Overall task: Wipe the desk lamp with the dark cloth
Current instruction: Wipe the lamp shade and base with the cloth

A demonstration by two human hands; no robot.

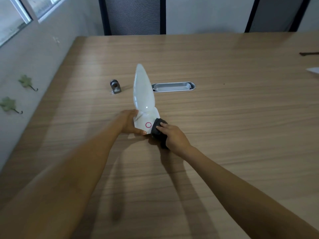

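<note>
A white desk lamp [143, 90] stands on the wooden table [224, 126], its long leaf-shaped head pointing away from me and a red ring marked on its flat base. My left hand [129, 123] grips the left side of the base, thumb on the near edge. My right hand [173, 136] presses a dark cloth [158, 129] against the right edge of the base. Part of the cloth is hidden under that hand.
A small grey metal fitting [115, 86] sits left of the lamp head. A silver cable tray [173, 86] is set into the table just right of it. Two dark office chairs [134, 15] stand beyond the far edge. A white sheet corner [313, 70] lies far right.
</note>
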